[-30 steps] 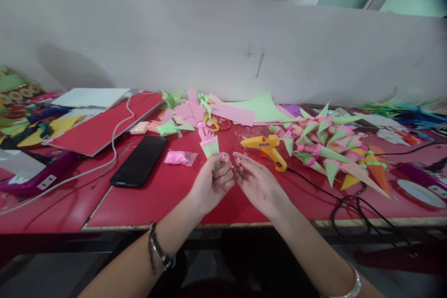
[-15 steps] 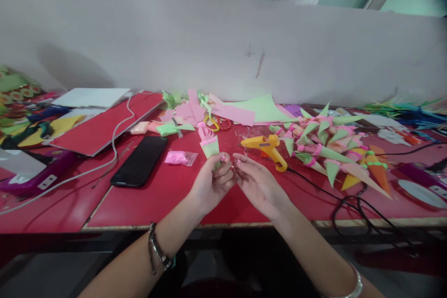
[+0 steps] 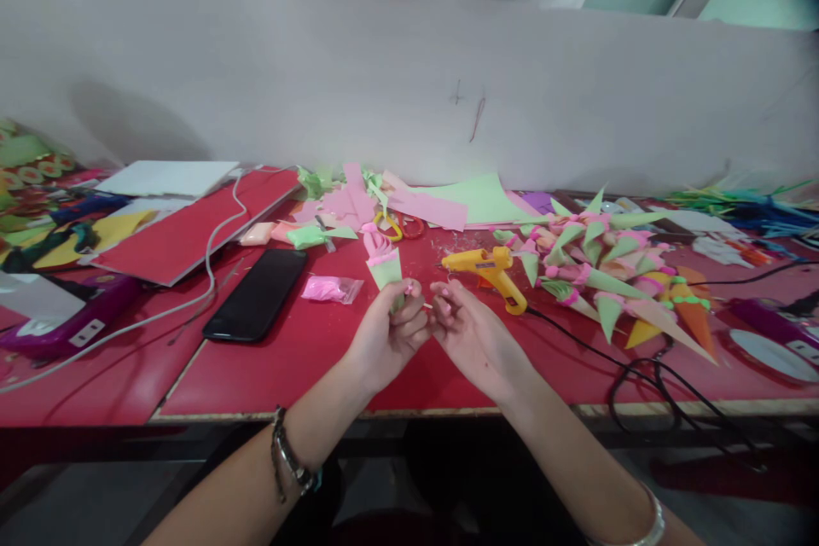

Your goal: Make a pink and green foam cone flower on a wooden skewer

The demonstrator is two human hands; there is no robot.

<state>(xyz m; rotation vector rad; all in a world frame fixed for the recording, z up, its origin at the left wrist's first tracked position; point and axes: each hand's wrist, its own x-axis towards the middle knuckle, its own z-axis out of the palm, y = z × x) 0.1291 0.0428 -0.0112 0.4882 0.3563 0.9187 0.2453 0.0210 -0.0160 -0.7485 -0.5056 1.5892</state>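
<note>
My left hand point(image 3: 400, 328) is closed around the lower part of a pale green paper cone point(image 3: 386, 270). The cone stands upright, with pink soft clay point(image 3: 377, 243) in strands at its top and a pink band at its rim. Close beside it, my right hand point(image 3: 470, 333) has its fingertips drawn together in a pinch. A thin pale bit shows between the two hands; what the right fingers hold is too small to name. A packet of pink clay point(image 3: 329, 289) lies left of the cone, and a yellow glue gun point(image 3: 490, 269) rests just beyond my right hand.
A black phone point(image 3: 257, 296) lies at left near a red board point(image 3: 192, 226) and a white cable. Finished paper cones point(image 3: 595, 264) are heaped at right, with the glue gun's black cord below. Scissors point(image 3: 409, 227) and paper sheets point(image 3: 479, 200) lie along the back partition.
My right fingers have curled inward and drawn together, their tips shifting slightly away from the left hand. My left hand and the cone have stayed in place.
</note>
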